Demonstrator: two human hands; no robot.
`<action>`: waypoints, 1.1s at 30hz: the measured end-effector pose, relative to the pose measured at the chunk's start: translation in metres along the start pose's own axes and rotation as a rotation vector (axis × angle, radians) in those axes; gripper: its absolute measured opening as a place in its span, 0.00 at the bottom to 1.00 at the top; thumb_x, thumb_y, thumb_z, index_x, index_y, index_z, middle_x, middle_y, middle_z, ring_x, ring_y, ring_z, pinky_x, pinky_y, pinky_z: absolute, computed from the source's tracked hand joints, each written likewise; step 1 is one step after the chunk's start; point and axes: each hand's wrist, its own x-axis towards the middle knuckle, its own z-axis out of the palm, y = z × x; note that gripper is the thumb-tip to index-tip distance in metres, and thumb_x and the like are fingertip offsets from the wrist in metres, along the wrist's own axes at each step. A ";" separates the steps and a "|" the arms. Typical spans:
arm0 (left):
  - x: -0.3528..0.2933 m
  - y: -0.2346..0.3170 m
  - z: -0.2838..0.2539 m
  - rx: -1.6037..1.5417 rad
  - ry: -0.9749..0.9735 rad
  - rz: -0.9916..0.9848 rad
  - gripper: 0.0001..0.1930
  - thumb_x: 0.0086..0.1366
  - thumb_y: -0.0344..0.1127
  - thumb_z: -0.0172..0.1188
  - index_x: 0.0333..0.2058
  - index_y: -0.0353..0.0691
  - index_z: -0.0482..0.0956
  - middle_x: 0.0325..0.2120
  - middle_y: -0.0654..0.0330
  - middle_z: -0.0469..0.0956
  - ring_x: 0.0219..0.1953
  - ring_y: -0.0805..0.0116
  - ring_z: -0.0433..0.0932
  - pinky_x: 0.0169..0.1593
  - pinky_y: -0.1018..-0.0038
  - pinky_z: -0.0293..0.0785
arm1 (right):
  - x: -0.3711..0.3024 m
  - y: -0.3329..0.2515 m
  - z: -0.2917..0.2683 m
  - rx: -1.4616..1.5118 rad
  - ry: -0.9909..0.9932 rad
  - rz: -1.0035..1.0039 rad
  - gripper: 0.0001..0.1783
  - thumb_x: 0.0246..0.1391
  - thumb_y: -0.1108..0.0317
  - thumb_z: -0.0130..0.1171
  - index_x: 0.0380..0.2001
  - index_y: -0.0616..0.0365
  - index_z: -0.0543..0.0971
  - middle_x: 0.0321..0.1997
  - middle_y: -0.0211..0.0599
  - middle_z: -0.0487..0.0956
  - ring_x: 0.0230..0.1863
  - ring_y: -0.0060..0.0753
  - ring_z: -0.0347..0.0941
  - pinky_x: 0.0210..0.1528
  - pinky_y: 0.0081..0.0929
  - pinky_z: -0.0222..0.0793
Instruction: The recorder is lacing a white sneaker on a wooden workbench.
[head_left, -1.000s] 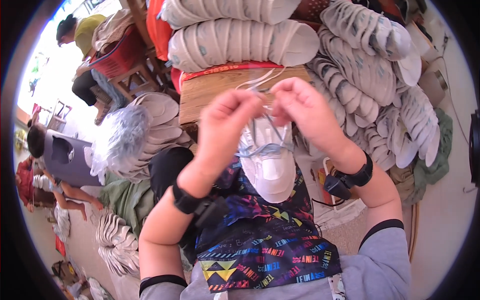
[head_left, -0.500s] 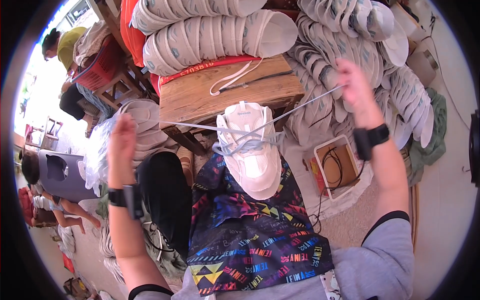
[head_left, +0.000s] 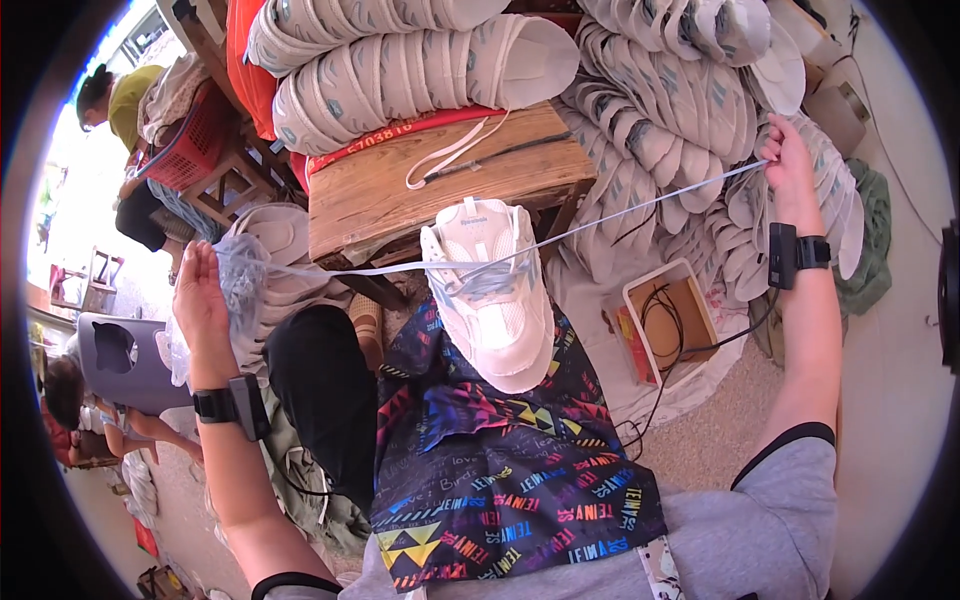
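A white sneaker (head_left: 493, 296) stands toe-down on my lap, on a dark cloth with bright prints (head_left: 500, 470). A pale lace (head_left: 640, 207) runs through its eyelets and is stretched out sideways to both sides. My right hand (head_left: 788, 165) is far out to the upper right, shut on one lace end. My left hand (head_left: 200, 300) is out to the left at about the sneaker's height, holding the other lace end (head_left: 330, 270). Both wrists wear black bands.
A wooden bench (head_left: 440, 185) behind the sneaker carries a loose lace and stacked shoe uppers (head_left: 400, 60). More stacked uppers (head_left: 680, 130) pile up on the right. A small open box (head_left: 672, 318) with cables sits on the floor. Other people (head_left: 120, 110) sit at the left.
My hands were together over the sneaker's top a second ago. They have since swung wide apart, drawing the lace taut to both sides.
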 end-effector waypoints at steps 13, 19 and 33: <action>0.146 0.162 -0.243 -0.093 0.053 -0.061 0.06 0.67 0.23 0.56 0.40 0.27 0.75 0.36 0.53 0.79 0.37 0.68 0.79 0.46 0.79 0.78 | 0.060 -0.026 -0.044 -0.056 -0.082 -0.140 0.08 0.58 0.69 0.56 0.40 0.60 0.77 0.21 0.20 0.63 0.14 0.15 0.51 0.15 0.16 0.49; 0.103 0.116 -0.233 0.087 0.076 0.074 0.15 0.68 0.27 0.55 0.50 0.23 0.72 0.47 0.51 0.77 0.49 0.62 0.77 0.55 0.72 0.75 | 0.071 -0.032 -0.102 -0.341 0.213 -0.221 0.09 0.55 0.62 0.58 0.35 0.52 0.80 0.24 0.22 0.70 0.16 0.16 0.55 0.16 0.17 0.48; -0.192 -0.087 0.147 0.396 -0.566 -0.313 0.06 0.66 0.27 0.58 0.40 0.33 0.76 0.32 0.59 0.81 0.32 0.74 0.79 0.39 0.78 0.76 | -0.234 0.168 0.129 -0.549 -0.857 -0.132 0.08 0.58 0.67 0.59 0.32 0.61 0.79 0.27 0.27 0.76 0.30 0.17 0.69 0.34 0.20 0.67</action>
